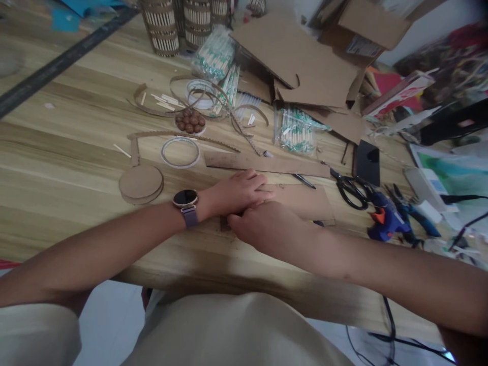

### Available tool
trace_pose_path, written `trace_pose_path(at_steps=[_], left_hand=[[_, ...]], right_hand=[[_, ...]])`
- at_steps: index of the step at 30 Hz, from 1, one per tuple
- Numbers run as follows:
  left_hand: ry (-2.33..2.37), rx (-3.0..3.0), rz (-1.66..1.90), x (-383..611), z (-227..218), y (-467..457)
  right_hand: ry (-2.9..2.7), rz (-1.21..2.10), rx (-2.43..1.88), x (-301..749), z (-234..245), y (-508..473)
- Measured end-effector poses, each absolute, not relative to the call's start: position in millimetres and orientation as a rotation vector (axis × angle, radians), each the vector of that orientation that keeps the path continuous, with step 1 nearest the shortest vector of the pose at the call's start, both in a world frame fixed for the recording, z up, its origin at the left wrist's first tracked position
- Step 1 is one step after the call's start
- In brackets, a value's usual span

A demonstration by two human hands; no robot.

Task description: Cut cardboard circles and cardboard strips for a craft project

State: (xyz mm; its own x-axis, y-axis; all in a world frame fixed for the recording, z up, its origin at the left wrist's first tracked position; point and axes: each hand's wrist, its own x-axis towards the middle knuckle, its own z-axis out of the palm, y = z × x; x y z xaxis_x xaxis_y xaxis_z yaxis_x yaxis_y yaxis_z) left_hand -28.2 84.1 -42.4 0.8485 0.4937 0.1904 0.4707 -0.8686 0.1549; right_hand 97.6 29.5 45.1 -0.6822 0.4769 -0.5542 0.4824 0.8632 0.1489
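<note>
My left hand (238,190), with a watch on the wrist, lies flat with fingers stretched out on a brown cardboard piece (305,201) near the table's front edge. My right hand (267,226) rests just in front of it, fingers curled down onto the same cardboard. Whether it holds anything under the fingers is hidden. A long cardboard strip (267,163) lies just behind both hands.
Stacked cardboard discs (140,183), tape rings (180,152), a dish of brown beads (189,121), bags of sticks (295,131), scissors (353,190), a black phone (368,161), a blue glue gun (387,219) and cardboard sheets (301,56) crowd the wooden table (68,152).
</note>
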Motion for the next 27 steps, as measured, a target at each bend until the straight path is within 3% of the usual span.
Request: trace_pose_path(at_steps=[27], left_hand=[[0.741,2.92,0.306,-27.2,-42.3,81.8]], right_hand=[[2.47,0.199,0.671,131.1,36.1,32.9]])
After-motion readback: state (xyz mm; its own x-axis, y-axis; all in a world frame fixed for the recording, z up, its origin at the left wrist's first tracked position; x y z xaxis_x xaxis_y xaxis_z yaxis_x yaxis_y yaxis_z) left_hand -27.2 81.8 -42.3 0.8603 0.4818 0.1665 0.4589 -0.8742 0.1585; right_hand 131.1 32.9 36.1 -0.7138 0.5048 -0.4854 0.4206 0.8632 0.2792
